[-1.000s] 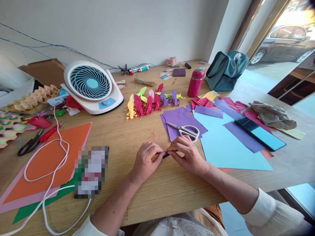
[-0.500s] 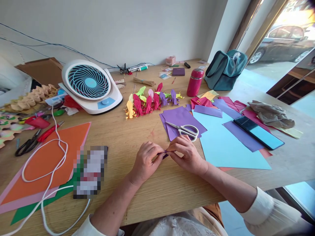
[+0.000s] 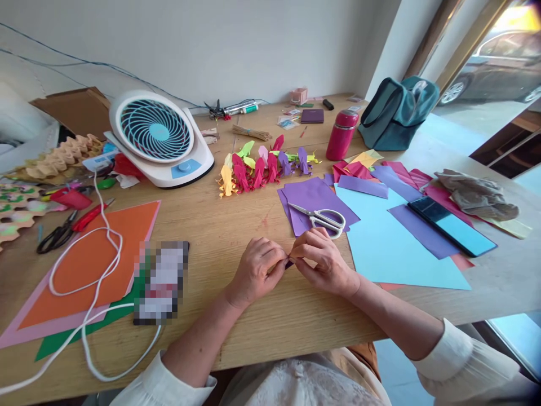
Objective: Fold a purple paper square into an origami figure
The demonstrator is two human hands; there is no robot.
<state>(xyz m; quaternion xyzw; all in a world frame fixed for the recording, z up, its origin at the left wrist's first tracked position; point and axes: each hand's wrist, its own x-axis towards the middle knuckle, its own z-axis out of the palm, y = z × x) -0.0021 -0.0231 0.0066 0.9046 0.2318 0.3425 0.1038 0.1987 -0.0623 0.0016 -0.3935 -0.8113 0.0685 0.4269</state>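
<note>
Between my fingertips is a small piece of dark purple paper [image 3: 289, 264], mostly hidden by the fingers. My left hand [image 3: 260, 268] pinches it from the left, thumb against forefinger. On the other side my right hand [image 3: 323, 262] grips it with closed fingertips that meet the left ones. Just beyond the right hand, white-handled scissors [image 3: 327, 220] lie on purple paper sheets [image 3: 313, 192]. Farther back sits a cluster of colourful folded paper figures [image 3: 258, 171], in yellow, red, pink, green and purple.
A white fan [image 3: 156, 135] stands at back left. Orange paper [image 3: 84, 265], a white cable [image 3: 98, 282] and a blurred phone [image 3: 163, 282] lie left. To the right are light blue paper [image 3: 380, 248], a dark phone [image 3: 452, 225], a pink flask [image 3: 341, 135] and a teal bag [image 3: 397, 115].
The camera view has shifted a little. Both hands still pinch the purple paper, and the left fingers have curled in more, covering more of it.
</note>
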